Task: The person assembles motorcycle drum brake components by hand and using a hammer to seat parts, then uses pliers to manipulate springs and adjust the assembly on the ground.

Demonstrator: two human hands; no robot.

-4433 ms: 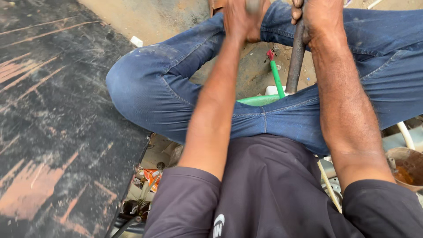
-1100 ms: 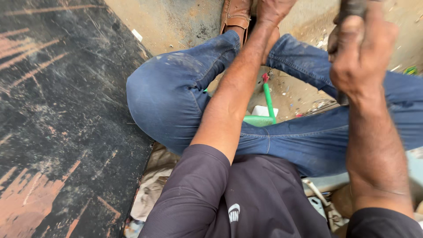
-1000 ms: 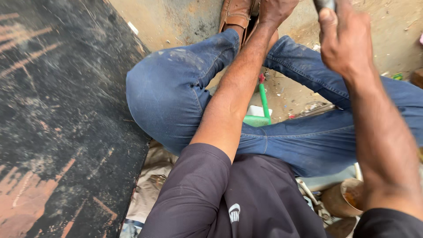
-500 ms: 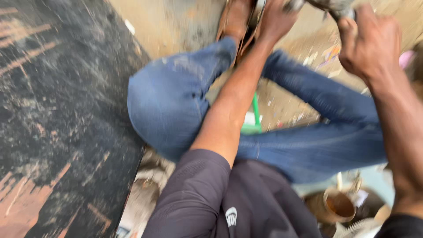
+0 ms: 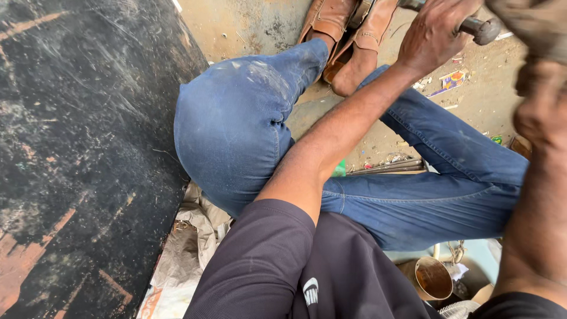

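I sit on the ground in blue jeans with my knees bent. My left hand [image 5: 434, 35] reaches forward past my brown shoes [image 5: 348, 35] and is closed around a dark metal bar [image 5: 483, 29], whose round end sticks out to the right. My right hand [image 5: 525, 29] is raised at the top right edge, close to the camera and blurred. It looks like a closed fist, as it was around a dark tool handle in the earlier frames. The tool itself is cut off by the frame.
A large scratched black board [image 5: 88, 147] fills the left side. Thin metal rods [image 5: 387, 167] and a green piece [image 5: 339, 170] lie on the dirt between my legs. A rusty tin can [image 5: 434, 277] stands by my right hip, and crumpled white sacking [image 5: 195, 236] lies under my left thigh.
My right hand has gone from beside my knee up to the top right edge. My left hand stays on the bar by the shoes. The view has tilted forward.
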